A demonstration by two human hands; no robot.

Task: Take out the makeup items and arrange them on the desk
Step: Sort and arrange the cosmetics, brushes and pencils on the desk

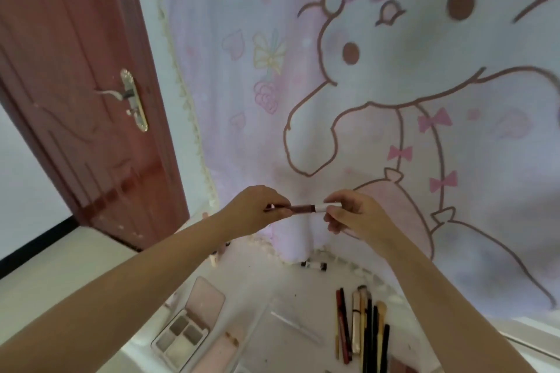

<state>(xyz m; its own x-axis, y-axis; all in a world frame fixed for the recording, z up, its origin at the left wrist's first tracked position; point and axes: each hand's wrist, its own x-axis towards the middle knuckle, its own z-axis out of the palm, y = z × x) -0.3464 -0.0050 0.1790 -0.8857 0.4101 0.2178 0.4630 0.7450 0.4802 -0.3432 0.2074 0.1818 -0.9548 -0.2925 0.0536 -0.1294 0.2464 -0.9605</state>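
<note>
I hold a slim makeup stick (303, 208) level in front of me, well above the desk. It has a dark reddish middle and a white end. My left hand (257, 210) pinches its dark end. My right hand (348, 215) pinches the white end. Below on the white desk (288, 297) lies an open eyeshadow palette (185, 333) with grey pans and a pink lid. To its right several pencils and brushes (360, 330) lie side by side. A small black-and-white tube (313, 265) rests near the desk's back edge.
A pink cartoon cloth (394, 85) hangs behind the desk. A reddish-brown door (75, 85) with a metal handle stands open at the left. A pink case (218, 354) lies beside the palette. A clear plastic box (291, 327) sits mid-desk. Small bottles (216, 254) stand under my left forearm.
</note>
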